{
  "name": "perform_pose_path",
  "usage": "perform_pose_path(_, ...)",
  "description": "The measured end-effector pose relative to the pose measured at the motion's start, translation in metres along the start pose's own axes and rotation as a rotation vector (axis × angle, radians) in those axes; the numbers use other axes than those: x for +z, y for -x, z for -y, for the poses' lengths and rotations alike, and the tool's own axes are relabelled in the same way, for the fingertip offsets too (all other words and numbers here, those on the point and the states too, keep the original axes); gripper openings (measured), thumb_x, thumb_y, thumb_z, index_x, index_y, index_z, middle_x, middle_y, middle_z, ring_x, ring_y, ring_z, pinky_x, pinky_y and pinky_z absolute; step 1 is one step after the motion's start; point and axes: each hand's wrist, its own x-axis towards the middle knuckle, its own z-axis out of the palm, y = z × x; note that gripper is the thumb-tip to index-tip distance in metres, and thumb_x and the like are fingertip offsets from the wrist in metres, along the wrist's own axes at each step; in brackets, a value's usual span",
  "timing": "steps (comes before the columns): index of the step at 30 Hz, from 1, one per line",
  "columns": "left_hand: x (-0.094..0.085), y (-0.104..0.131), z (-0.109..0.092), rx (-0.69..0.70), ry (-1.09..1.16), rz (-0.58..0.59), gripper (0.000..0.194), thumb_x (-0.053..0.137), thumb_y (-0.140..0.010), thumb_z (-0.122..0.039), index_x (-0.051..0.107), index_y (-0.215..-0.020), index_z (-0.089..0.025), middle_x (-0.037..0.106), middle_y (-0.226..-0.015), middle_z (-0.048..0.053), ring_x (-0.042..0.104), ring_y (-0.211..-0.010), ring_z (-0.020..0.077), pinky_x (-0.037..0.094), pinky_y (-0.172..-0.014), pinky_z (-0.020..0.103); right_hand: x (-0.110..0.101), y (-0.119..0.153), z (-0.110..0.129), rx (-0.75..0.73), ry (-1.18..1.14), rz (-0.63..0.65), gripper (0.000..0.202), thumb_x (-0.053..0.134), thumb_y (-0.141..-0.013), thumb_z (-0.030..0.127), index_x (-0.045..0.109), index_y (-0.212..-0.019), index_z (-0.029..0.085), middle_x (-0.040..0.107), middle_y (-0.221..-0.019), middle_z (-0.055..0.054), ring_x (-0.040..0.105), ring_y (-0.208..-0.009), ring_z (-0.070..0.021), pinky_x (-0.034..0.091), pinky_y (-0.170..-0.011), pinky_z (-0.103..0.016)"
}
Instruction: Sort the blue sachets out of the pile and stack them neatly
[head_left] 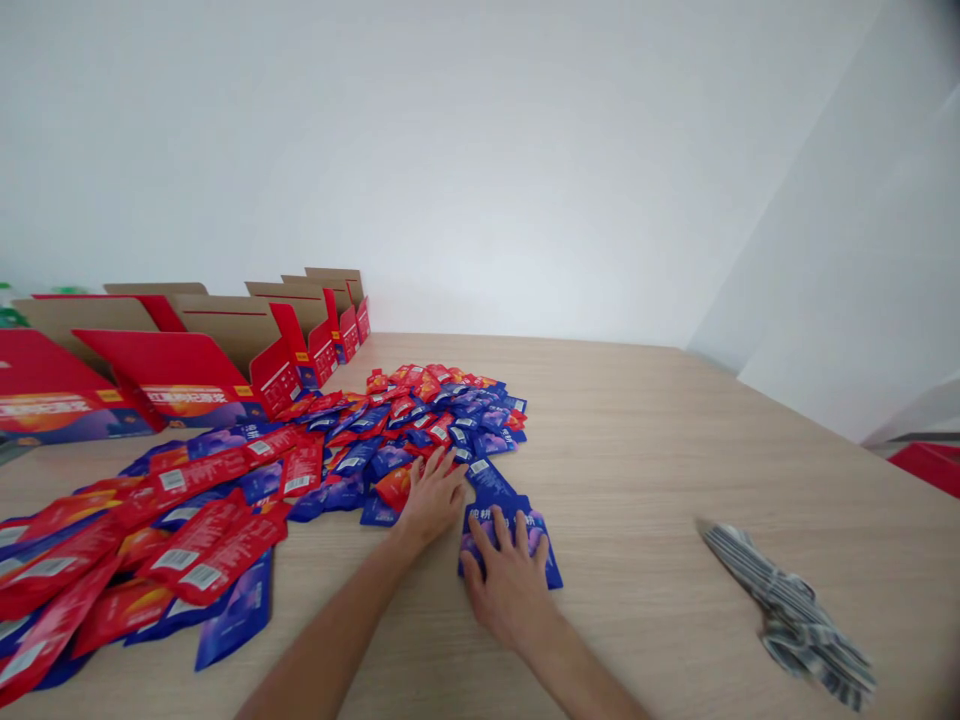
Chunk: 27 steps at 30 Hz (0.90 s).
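Observation:
My left hand [433,497] rests with fingers apart on the near right edge of a pile of small red and blue packets [397,425]. An orange-red packet [394,487] lies beside its fingers. To the right, my right hand [510,575] lies with spread fingers on top of blue packets [553,572] on the table. Another blue packet [489,481] sticks out just beyond them, between the pile and my right hand. Neither hand is closed around anything.
Open red cardboard boxes [176,385] stand in a row at the left. Larger red and blue packets [202,550] are heaped before them. A striped cloth bundle [787,605] lies on the wooden table [637,450] at the right. A pale wall stands behind.

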Motion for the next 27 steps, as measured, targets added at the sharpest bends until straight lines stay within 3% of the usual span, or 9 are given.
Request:
perform_pose_path(3, -0.015, 0.021, -0.012, 0.145, 0.099, 0.061, 0.049, 0.052, -0.084, -0.019, 0.056, -0.132, -0.025, 0.043, -0.15, 0.007, 0.027, -0.143, 0.0257, 0.018, -0.119, 0.049, -0.012, 0.001, -0.016, -0.025, -0.056, -0.001, 0.055, 0.03, -0.097, 0.049, 0.032, -0.15, 0.033, 0.026, -0.158, -0.006, 0.019, -0.145, -0.0383, 0.018, -0.11, -0.064)
perform_pose_path(6, -0.024, 0.044, -0.03, 0.304, 0.195, 0.27, 0.071, 0.062, -0.081, -0.041, 0.038, -0.147, -0.03, 0.026, -0.159, 0.005, 0.017, -0.147, 0.0294, 0.019, -0.118, 0.051, -0.021, 0.005, -0.039, -0.11, -0.064, 0.003, 0.054, 0.028, -0.098, 0.037, 0.037, -0.149, 0.022, 0.029, -0.157, -0.009, 0.019, -0.146, -0.0307, 0.022, -0.115, -0.051)
perform_pose_path(8, -0.024, 0.057, -0.043, 0.281, 0.211, 0.396, 0.088, 0.066, -0.075, -0.055, 0.028, -0.151, -0.031, 0.019, -0.161, 0.005, 0.014, -0.147, 0.0327, 0.018, -0.118, 0.053, -0.023, 0.012, -0.053, -0.142, -0.061, 0.053, 0.054, 0.031, -0.097, 0.034, 0.039, -0.148, 0.02, 0.031, -0.156, -0.009, 0.016, -0.147, -0.0306, 0.021, -0.116, -0.051)
perform_pose_path(10, -0.02, 0.067, -0.054, 0.212, 0.19, 0.466, 0.09, 0.064, -0.076, -0.057, 0.023, -0.152, -0.031, 0.015, -0.162, 0.006, 0.013, -0.147, 0.034, 0.02, -0.117, 0.053, -0.023, 0.02, -0.063, -0.179, -0.069, 0.105, 0.058, 0.038, -0.094, 0.035, 0.036, -0.149, 0.019, 0.026, -0.158, -0.009, 0.012, -0.148, -0.0315, 0.019, -0.116, -0.051)
perform_pose_path(13, -0.014, 0.082, -0.066, 0.151, 0.124, 0.471, 0.075, 0.056, -0.085, -0.05, 0.025, -0.152, -0.032, 0.021, -0.161, 0.005, 0.016, -0.147, 0.0327, 0.02, -0.117, 0.053, -0.023, 0.033, -0.073, -0.231, -0.09, 0.167, 0.069, 0.048, -0.088, 0.034, 0.027, -0.152, 0.018, 0.018, -0.161, -0.008, 0.007, -0.148, -0.0303, 0.016, -0.118, -0.049)
perform_pose_path(17, -0.016, 0.096, -0.077, 0.085, 0.051, 0.443, 0.059, 0.045, -0.092, -0.041, 0.031, -0.15, -0.033, 0.03, -0.158, 0.003, 0.024, -0.144, 0.0319, 0.025, -0.115, 0.054, -0.026, 0.043, -0.075, -0.267, -0.094, 0.22, 0.072, 0.047, -0.087, 0.03, 0.022, -0.154, 0.018, 0.014, -0.162, -0.005, 0.006, -0.149, -0.0272, 0.013, -0.119, -0.046)
perform_pose_path(24, -0.023, 0.109, -0.088, 0.013, 0.043, 0.471, 0.065, 0.052, -0.087, -0.035, 0.033, -0.149, -0.032, 0.031, -0.157, 0.004, 0.026, -0.143, 0.0367, 0.026, -0.113, 0.06, -0.044, 0.055, -0.072, -0.266, -0.116, 0.308, 0.078, 0.054, -0.082, 0.034, 0.025, -0.153, 0.021, 0.019, -0.161, -0.005, 0.01, -0.148, -0.0304, 0.017, -0.118, -0.049)
perform_pose_path(27, -0.025, 0.11, -0.089, 0.01, 0.075, 0.489, 0.065, 0.052, -0.087, -0.039, 0.034, -0.149, -0.031, 0.033, -0.156, 0.006, 0.027, -0.142, 0.0393, 0.026, -0.112, 0.063, -0.062, 0.044, -0.073, -0.314, -0.157, 0.337, 0.078, 0.062, -0.078, 0.042, 0.037, -0.148, 0.023, 0.03, -0.157, -0.007, 0.019, -0.145, -0.0322, 0.02, -0.117, -0.046)
